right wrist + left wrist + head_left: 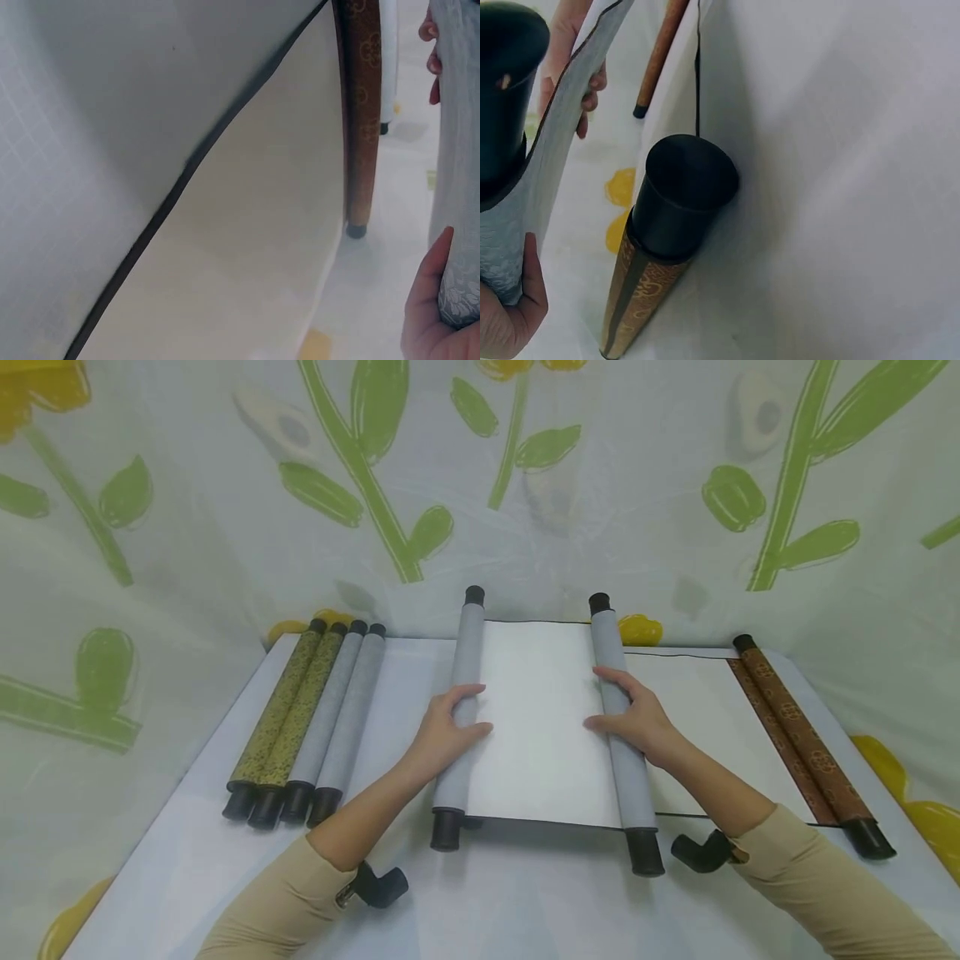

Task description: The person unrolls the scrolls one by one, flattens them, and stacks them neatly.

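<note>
Both hands hold a grey scroll [542, 727], partly unrolled, with blank white paper between its two black-capped rollers. My left hand [446, 731] grips the left roller, thumb and fingers around it. On the right roller is my right hand [641, 718], curled around it the same way. Raised over the table, the grey scroll overlaps a brown-patterned scroll [813, 743] that lies spread out beneath. The left wrist view shows the brown scroll's near roller [682, 187] on the table below the raised one. In the right wrist view, its white paper [232, 217] has a dark edge.
At the table's left lie two rolled green-gold scrolls [288, 710] and two rolled grey scrolls [341, 718], side by side. A white curtain [600, 543] printed with green leaves hangs behind the white table [487, 910]. Black wrist devices [380, 887] sit at both cuffs.
</note>
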{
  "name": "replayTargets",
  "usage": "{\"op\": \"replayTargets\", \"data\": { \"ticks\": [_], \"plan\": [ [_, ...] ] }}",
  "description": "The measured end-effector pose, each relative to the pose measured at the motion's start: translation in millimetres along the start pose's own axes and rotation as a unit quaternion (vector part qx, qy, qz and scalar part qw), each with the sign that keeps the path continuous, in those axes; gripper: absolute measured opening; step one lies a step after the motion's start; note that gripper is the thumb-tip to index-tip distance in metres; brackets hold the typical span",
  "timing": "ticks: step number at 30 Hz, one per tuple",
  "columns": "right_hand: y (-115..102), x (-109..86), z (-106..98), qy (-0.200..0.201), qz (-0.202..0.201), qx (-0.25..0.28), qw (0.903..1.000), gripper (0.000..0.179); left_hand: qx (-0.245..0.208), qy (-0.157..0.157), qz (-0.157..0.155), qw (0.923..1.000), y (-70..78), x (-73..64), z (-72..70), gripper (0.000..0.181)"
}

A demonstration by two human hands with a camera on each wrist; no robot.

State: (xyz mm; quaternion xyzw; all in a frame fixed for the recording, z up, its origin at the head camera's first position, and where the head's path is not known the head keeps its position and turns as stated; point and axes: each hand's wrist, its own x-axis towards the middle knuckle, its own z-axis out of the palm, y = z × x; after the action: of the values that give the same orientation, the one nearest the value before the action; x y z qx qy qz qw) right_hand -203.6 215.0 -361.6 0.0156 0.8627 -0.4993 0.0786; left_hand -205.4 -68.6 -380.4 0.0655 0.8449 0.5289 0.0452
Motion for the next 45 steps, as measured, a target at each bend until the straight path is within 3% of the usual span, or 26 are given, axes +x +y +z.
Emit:
{"op": "replayTargets", "data": {
  "ticks": [9,15,20,31,45],
  "plan": [
    [0,-2.6,-5,-0.008,-0.006,0.012,0.9999,0.082,0.017,0.002,-0.012,0.9998,0.0,0.7,-1.0,0.064],
    [1,-3.5,-11,-0.02,-0.014,0.006,0.9997,0.075,0.029,-0.001,0.012,0.9995,-2.0,1.8,-4.3,0.059],
    [5,-3.0,-17,-0.023,-0.013,-0.004,0.9996,0.07,0.042,0.0,0.01,0.9991,-4.7,1.6,-7.6,0.051],
    [7,-3.1,-21,-0.018,0.002,-0.02,0.9996,0.08,0.037,-0.001,-0.002,0.9993,-7.2,2.6,-10.0,0.054],
    [8,-4.0,-28,-0.016,-0.01,-0.029,0.9994,0.075,0.043,0.001,0.026,0.9987,-8.5,4.6,-15.4,0.056]
  ]
}}
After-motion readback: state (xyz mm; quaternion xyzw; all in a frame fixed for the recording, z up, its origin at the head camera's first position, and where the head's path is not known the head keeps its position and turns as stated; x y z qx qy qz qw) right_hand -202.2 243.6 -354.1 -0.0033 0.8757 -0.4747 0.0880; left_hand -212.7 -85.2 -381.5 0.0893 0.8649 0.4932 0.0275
